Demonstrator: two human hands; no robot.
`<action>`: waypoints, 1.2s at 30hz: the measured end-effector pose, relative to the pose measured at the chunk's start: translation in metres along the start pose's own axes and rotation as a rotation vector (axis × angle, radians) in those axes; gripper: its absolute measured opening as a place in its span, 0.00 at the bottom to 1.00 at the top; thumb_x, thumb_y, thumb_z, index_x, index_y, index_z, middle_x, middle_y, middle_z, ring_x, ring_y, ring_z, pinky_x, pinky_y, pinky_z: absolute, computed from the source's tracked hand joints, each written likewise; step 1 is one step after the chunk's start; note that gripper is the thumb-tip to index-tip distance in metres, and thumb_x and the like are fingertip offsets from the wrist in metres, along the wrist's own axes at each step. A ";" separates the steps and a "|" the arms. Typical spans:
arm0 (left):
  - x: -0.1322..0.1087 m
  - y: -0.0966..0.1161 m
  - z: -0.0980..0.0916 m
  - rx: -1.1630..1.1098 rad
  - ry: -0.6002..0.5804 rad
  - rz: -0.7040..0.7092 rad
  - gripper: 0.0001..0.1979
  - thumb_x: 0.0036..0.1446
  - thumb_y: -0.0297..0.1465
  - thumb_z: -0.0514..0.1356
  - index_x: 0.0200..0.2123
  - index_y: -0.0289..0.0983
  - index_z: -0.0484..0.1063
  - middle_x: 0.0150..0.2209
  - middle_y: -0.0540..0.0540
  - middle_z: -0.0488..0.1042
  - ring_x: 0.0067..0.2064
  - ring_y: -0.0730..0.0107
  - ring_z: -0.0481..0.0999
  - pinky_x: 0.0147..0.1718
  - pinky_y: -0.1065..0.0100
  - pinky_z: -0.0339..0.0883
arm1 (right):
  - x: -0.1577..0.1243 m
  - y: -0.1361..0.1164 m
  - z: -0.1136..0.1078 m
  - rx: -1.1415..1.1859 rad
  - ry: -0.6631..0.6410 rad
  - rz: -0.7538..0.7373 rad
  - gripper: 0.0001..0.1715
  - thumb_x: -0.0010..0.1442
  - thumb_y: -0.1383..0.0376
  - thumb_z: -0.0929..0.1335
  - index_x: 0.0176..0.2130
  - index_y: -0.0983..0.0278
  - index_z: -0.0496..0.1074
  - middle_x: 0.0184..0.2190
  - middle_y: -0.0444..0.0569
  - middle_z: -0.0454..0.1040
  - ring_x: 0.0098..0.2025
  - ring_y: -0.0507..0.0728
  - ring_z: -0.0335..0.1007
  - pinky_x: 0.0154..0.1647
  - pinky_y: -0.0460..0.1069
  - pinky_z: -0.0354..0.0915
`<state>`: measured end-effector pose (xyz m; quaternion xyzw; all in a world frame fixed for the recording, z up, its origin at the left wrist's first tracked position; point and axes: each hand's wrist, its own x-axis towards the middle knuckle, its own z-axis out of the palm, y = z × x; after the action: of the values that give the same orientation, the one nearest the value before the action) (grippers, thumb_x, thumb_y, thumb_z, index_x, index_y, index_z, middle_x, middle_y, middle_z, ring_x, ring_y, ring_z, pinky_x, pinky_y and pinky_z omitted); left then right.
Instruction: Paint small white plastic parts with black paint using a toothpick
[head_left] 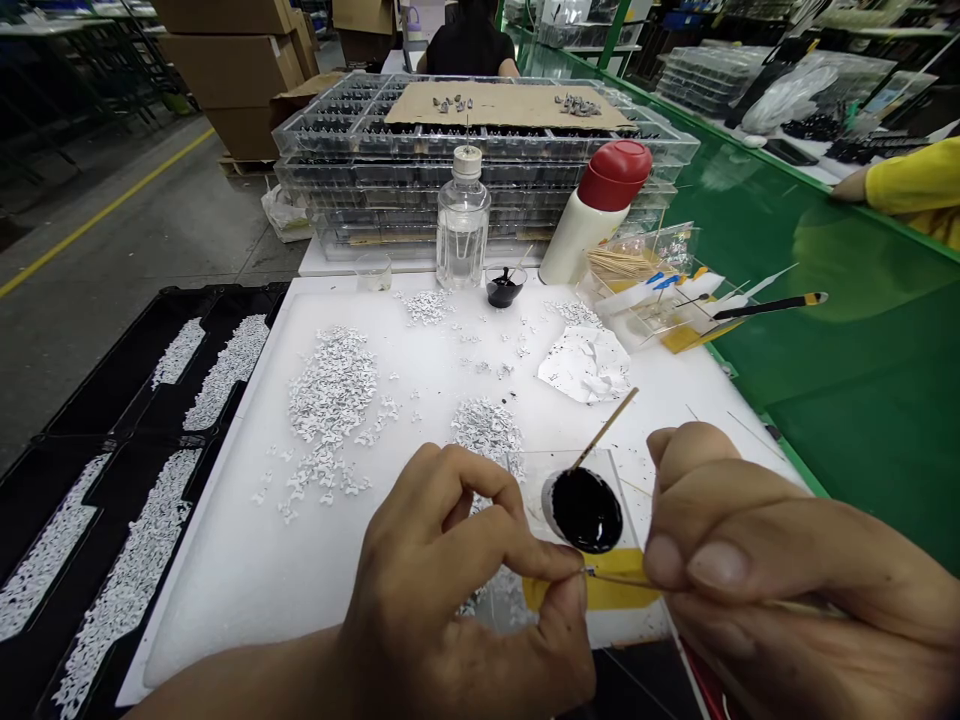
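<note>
My left hand [465, 580] is closed in a pinch, thumb and forefinger pressed on a tiny part I cannot make out. My right hand [780, 580] is closed round a thin wooden stick [622, 580] whose tip touches that part. Between and just behind the hands a round patch of black paint [586, 510] lies on a clear plate, with another thin stick [604, 430] leaning in it. Heaps of small white parts [330, 390] are spread over the white board [247, 560] in front of me.
Black trays [97, 520] with rows of white parts lie at the left. At the back stand a clear bottle [463, 222], a white bottle with a red cap [596, 210], a small cup of black paint [504, 287] and stacked clear trays [480, 170]. Another person's yellow sleeve [915, 180] rests on the green bench.
</note>
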<state>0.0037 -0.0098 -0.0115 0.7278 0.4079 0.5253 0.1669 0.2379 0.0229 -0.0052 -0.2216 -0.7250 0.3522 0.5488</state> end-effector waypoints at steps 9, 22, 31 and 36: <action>-0.002 -0.001 0.002 -0.023 0.025 -0.004 0.14 0.58 0.17 0.73 0.42 0.42 0.84 0.39 0.49 0.81 0.34 0.67 0.82 0.28 0.67 0.77 | -0.017 0.009 0.000 0.089 0.151 0.005 0.18 0.86 0.65 0.77 0.68 0.50 0.89 0.45 0.44 0.92 0.40 0.62 0.84 0.46 0.63 0.77; 0.004 0.000 -0.006 -0.019 0.000 0.070 0.13 0.62 0.18 0.72 0.42 0.42 0.87 0.38 0.50 0.81 0.32 0.69 0.82 0.28 0.67 0.77 | 0.018 0.018 0.000 0.237 0.320 0.036 0.04 0.80 0.60 0.86 0.52 0.47 0.96 0.31 0.42 0.85 0.34 0.56 0.76 0.36 0.53 0.76; 0.001 0.003 0.007 -0.051 0.129 0.075 0.13 0.62 0.18 0.71 0.41 0.43 0.85 0.38 0.51 0.80 0.35 0.69 0.79 0.30 0.67 0.74 | 0.018 0.023 0.000 0.292 0.358 0.089 0.03 0.77 0.58 0.87 0.48 0.46 0.96 0.31 0.41 0.83 0.35 0.54 0.77 0.39 0.46 0.80; -0.007 0.001 0.013 -0.067 0.154 0.071 0.12 0.64 0.19 0.71 0.42 0.43 0.85 0.38 0.51 0.80 0.36 0.69 0.77 0.32 0.66 0.71 | 0.018 0.018 0.002 0.302 0.394 0.183 0.07 0.71 0.53 0.91 0.44 0.45 0.96 0.31 0.41 0.83 0.36 0.53 0.79 0.41 0.44 0.81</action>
<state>0.0149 -0.0130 -0.0202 0.6934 0.3755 0.5986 0.1408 0.2294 0.0471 -0.0073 -0.2662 -0.5204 0.4547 0.6720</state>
